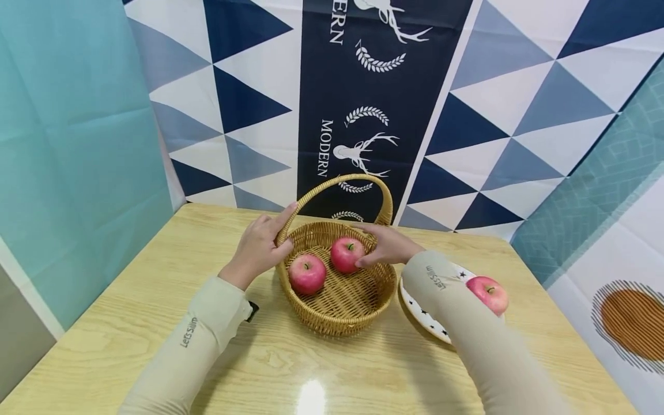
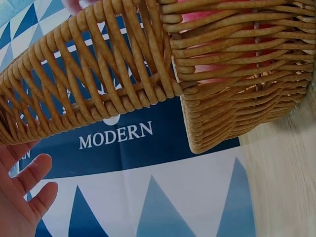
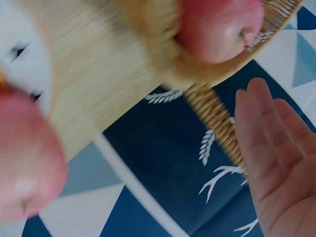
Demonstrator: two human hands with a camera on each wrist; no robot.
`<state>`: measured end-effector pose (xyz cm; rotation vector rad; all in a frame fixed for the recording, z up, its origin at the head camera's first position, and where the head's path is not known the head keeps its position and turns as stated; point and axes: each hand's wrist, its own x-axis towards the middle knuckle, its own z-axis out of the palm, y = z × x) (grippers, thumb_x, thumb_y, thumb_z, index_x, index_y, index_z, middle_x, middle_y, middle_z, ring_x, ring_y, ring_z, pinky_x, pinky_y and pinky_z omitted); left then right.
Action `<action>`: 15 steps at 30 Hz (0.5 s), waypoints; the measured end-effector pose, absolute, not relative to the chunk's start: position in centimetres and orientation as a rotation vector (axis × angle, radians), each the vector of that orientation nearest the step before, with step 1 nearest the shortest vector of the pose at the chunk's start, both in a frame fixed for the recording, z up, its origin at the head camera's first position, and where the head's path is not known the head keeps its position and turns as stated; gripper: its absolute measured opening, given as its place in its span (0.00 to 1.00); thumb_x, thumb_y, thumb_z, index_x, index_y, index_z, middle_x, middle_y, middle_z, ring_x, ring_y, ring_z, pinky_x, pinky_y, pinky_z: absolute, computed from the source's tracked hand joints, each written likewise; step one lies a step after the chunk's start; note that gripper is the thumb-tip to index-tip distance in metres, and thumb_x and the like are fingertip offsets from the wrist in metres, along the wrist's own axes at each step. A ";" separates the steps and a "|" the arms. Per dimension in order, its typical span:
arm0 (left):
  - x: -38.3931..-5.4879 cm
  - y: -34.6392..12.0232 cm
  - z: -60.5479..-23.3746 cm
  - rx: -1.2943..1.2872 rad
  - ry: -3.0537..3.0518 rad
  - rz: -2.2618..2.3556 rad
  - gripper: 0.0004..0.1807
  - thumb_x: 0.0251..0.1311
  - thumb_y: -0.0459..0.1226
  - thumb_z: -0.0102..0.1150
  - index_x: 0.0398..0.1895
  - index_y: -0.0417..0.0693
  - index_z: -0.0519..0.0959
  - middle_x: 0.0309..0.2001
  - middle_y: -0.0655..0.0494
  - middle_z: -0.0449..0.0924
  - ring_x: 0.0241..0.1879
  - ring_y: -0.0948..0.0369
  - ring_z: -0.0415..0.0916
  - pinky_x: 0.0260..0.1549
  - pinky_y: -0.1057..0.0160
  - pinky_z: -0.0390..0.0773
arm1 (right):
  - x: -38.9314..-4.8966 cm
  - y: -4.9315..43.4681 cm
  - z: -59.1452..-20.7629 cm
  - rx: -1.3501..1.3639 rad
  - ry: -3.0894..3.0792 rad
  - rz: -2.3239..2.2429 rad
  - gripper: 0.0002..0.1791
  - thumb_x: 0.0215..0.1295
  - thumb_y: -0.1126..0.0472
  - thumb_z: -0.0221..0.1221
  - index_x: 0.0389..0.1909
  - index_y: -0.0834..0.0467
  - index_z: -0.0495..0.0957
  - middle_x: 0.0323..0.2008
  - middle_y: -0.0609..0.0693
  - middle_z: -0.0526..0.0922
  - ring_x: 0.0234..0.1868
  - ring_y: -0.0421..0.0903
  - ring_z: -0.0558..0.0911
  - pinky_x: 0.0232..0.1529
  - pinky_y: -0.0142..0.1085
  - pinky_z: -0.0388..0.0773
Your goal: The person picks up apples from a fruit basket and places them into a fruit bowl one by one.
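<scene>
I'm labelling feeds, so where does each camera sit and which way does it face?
Head: worn on the head, facing forward and down at the round tan wicker basket with two round red apples; left hand, right hand and beige-sleeved forearms show.
Left wrist: worn there, facing the basket's side and arched handle; part of the left hand shows.
Right wrist: worn there, facing the basket's rim; the right hand shows.
Head and right wrist share the round white star-patterned plate.
</scene>
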<state>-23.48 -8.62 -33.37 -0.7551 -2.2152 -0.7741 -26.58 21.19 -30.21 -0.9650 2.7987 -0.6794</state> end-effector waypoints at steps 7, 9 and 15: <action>-23.3 -8.3 -33.3 -0.728 -2.232 -0.785 0.36 0.49 0.38 0.50 0.67 0.46 0.68 0.20 0.49 0.70 0.30 0.50 0.67 0.30 0.52 0.68 | -27.4 18.3 -30.9 -0.949 2.699 -0.747 0.49 0.49 0.55 0.69 0.72 0.62 0.57 0.70 0.61 0.60 0.62 0.58 0.69 0.63 0.52 0.63; -23.2 -8.3 -33.2 -0.724 -2.234 -0.779 0.36 0.49 0.38 0.50 0.67 0.46 0.68 0.20 0.49 0.71 0.31 0.50 0.67 0.30 0.51 0.68 | -27.7 17.4 -31.0 -0.951 2.681 -0.745 0.49 0.49 0.55 0.68 0.72 0.61 0.57 0.70 0.61 0.60 0.65 0.58 0.66 0.64 0.52 0.61; -23.3 -8.3 -33.2 -0.731 -2.250 -0.761 0.36 0.49 0.38 0.50 0.68 0.46 0.68 0.18 0.51 0.68 0.30 0.50 0.66 0.30 0.52 0.68 | -28.1 15.2 -31.0 -0.980 2.675 -0.749 0.48 0.51 0.56 0.69 0.72 0.57 0.57 0.68 0.59 0.64 0.68 0.56 0.63 0.67 0.49 0.56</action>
